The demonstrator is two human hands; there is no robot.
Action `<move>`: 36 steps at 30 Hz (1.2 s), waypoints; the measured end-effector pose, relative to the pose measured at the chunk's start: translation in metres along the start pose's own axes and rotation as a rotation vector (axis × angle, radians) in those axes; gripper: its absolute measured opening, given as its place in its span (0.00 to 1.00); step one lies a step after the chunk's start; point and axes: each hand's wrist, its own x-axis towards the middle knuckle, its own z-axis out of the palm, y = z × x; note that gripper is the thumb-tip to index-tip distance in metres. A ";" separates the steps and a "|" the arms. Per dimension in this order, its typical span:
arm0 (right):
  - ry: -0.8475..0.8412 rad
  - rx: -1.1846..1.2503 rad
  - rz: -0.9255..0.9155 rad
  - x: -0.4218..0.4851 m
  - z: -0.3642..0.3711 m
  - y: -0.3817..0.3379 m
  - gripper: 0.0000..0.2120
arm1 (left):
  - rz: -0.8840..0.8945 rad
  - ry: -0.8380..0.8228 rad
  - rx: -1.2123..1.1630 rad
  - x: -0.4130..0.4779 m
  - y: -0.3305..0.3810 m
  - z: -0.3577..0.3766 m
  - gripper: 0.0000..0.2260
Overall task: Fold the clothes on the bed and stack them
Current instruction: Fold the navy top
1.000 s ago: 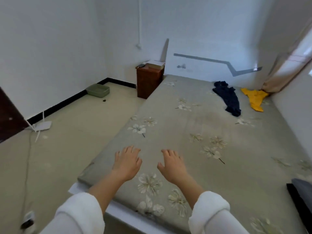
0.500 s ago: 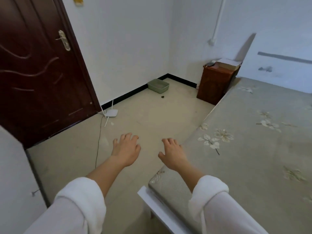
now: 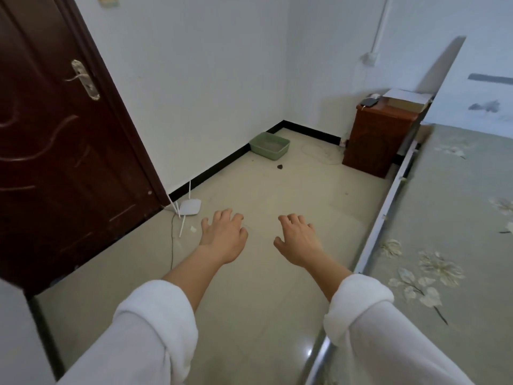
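The one open container in front of you is a green tray (image 3: 266, 152) on the floor (image 3: 299, 190), set in the corner against the black skirting. A pale grey layer covers its bottom, and what it is cannot be told. A small dark speck (image 3: 279, 166) lies on the floor just in front of it. To its right stands a brown nightstand (image 3: 374, 140) with a flat box (image 3: 405, 102) and a small dark device (image 3: 369, 102) on top.

Your left hand (image 3: 223, 237) and right hand (image 3: 298, 243) reach out side by side over the floor. They are apart from each other, with palms down and backs toward you. The fingers of both hands are released, loosely spread and slightly bent at the tips, and they grasp nothing. Both forearms are bare up to the rolled cuffs of your white left sleeve (image 3: 144, 329) and right sleeve (image 3: 369, 315). Neither hand touches anything.

The bed (image 3: 449, 207) runs along your right side, from beside your right sleeve back to the nightstand. Its white frame rail (image 3: 388, 207) edges the floor. The cover is grey-green, lies smooth and flat, and is printed with pale flowers on thin dark stems.

On your left a dark brown door (image 3: 61, 151) with a metal handle stands shut. A white router (image 3: 190, 207) with thin antennas lies on the floor near its foot.
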 end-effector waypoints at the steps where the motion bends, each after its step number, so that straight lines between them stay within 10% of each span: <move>1: -0.006 0.005 0.015 0.015 -0.003 -0.001 0.22 | 0.006 -0.009 0.000 0.018 -0.006 -0.002 0.19; 20: 0.112 0.126 0.514 0.301 -0.058 0.104 0.24 | 0.323 -0.044 0.031 0.415 0.012 -0.028 0.19; 36: 0.193 0.106 0.932 0.406 -0.132 0.370 0.21 | 0.830 -0.030 -0.092 0.663 0.308 -0.009 0.16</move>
